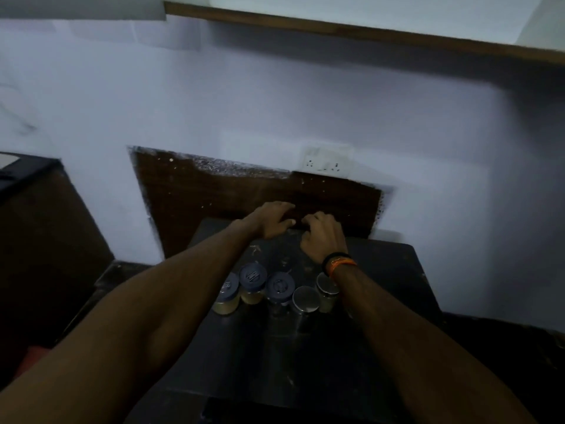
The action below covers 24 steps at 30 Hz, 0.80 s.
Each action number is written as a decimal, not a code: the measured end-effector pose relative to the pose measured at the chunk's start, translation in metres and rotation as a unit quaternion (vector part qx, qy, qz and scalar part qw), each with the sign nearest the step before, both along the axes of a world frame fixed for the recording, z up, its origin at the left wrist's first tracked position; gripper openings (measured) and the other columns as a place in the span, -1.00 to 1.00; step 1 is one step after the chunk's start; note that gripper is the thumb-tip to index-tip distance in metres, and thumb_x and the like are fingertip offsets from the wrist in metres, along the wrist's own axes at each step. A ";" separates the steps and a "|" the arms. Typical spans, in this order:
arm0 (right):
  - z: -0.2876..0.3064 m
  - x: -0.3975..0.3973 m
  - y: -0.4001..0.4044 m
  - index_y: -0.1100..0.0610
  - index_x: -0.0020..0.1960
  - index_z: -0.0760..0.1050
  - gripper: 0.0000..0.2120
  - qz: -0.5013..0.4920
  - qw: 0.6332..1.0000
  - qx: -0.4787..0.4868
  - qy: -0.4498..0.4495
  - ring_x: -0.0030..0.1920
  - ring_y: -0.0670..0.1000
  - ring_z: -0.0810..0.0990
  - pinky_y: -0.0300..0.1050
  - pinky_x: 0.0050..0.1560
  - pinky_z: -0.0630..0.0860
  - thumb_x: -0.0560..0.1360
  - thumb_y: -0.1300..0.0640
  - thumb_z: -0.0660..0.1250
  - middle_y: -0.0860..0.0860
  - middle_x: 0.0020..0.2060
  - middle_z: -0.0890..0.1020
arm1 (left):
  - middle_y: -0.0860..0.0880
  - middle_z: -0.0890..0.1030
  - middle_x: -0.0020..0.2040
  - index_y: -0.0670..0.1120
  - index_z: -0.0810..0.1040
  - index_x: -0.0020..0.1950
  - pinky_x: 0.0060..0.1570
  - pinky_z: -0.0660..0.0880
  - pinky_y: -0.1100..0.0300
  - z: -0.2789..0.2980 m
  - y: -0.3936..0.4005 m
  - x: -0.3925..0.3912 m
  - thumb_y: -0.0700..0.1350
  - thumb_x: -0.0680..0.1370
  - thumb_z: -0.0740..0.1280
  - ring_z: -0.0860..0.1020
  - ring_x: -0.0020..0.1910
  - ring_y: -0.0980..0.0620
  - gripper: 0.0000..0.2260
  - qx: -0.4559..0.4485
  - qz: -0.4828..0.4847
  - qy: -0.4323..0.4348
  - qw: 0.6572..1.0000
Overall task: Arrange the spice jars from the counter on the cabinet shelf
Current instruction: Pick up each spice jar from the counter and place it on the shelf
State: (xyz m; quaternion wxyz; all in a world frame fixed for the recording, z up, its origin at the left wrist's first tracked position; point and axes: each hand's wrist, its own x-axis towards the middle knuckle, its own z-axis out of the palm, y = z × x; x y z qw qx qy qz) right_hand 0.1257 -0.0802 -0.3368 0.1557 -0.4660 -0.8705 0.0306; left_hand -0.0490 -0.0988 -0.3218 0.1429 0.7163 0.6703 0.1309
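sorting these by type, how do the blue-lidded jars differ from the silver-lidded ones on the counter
The blue-lidded jars are three and stand to the left; the silver-lidded jars are two and stand to the right, one partly under the right wrist. The blue lids carry moulded markings; the silver lids are smooth and shiny. Two blue-lidded jars show pale yellowish contents; the nearer silver-lidded one looks dark. All stand upright, lidded, in one cluster on the dark counter.

White wall [275,96] behind, dim light. Dark brown wood panel [232,194] low on wall, edges flecked w/ white paint. White socket plate [325,162] just above panel's right part. Brown wood strip [336,29] runs along top. Dark furniture [36,215] at left.
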 end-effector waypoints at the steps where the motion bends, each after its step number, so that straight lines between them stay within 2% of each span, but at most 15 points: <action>1: -0.011 -0.010 -0.007 0.14 0.23 0.52 -0.65 0.014 1.000 -0.012 -0.010 0.12 0.19 0.49 0.05 0.09 0.45 0.45 0.16 0.27 0.14 0.14 0.55 | -0.20 0.38 0.51 -0.19 0.29 0.55 0.48 0.27 0.00 -0.009 -0.008 -0.010 0.00 0.66 0.24 0.33 0.50 -0.15 -0.49 -0.012 0.010 -0.005 1.000; 6: -0.056 -0.051 -0.036 0.14 0.25 0.48 -0.66 0.068 0.994 -0.076 -0.042 0.18 0.17 0.46 0.05 0.17 0.41 0.48 0.16 0.26 0.11 0.18 0.51 | -0.21 0.43 0.46 -0.17 0.31 0.53 0.40 0.36 -0.02 -0.053 -0.048 -0.051 0.00 0.65 0.26 0.41 0.43 -0.18 -0.51 -0.066 0.061 -0.028 0.996; 12: -0.090 -0.084 -0.061 0.15 0.26 0.49 -0.64 0.097 0.986 -0.132 -0.042 0.19 0.20 0.45 0.11 0.20 0.42 0.48 0.16 0.25 0.14 0.19 0.51 | -0.19 0.37 0.51 -0.15 0.23 0.57 0.41 0.32 0.00 -0.097 -0.083 -0.088 -0.02 0.62 0.32 0.37 0.46 -0.15 -0.43 -0.114 0.116 -0.043 0.986; 16: -0.108 -0.103 -0.074 0.19 0.09 0.55 -0.76 0.099 0.982 -0.158 -0.013 0.10 0.21 0.49 0.09 0.11 0.47 0.47 0.13 0.29 0.16 0.07 0.56 | -0.19 0.30 0.55 -0.13 0.16 0.60 0.46 0.33 -0.05 -0.125 -0.099 -0.104 -0.06 0.57 0.38 0.32 0.49 -0.16 -0.33 -0.153 0.132 -0.046 0.978; 18: -0.118 -0.111 -0.077 0.21 -0.02 0.57 -0.82 0.107 0.980 -0.167 0.005 0.06 0.20 0.53 0.07 0.11 0.46 0.45 0.16 0.29 0.15 0.01 0.61 | -0.17 0.20 0.59 -0.12 0.08 0.62 0.49 0.28 -0.08 -0.138 -0.104 -0.109 -0.04 0.52 0.45 0.25 0.53 -0.18 -0.21 -0.172 0.135 -0.051 0.974; 21: -0.130 -0.119 -0.084 0.18 0.07 0.57 -0.76 0.091 0.976 -0.199 0.000 0.12 0.19 0.52 0.04 0.14 0.44 0.46 0.10 0.32 0.15 0.08 0.61 | -0.18 0.04 0.63 -0.13 -0.04 0.64 0.54 0.16 -0.11 -0.156 -0.110 -0.114 -0.01 0.43 0.54 0.11 0.59 -0.22 -0.01 -0.184 0.141 -0.044 0.972; 24: -0.141 -0.122 -0.087 0.19 0.22 0.52 -0.64 0.079 0.969 -0.234 -0.006 0.21 0.22 0.46 0.06 0.20 0.42 0.47 0.07 0.32 0.18 0.19 0.54 | -0.19 -0.01 0.63 -0.14 -0.08 0.64 0.56 0.11 -0.11 -0.170 -0.112 -0.114 -0.04 0.38 0.59 0.06 0.60 -0.23 0.07 -0.194 0.153 -0.063 0.967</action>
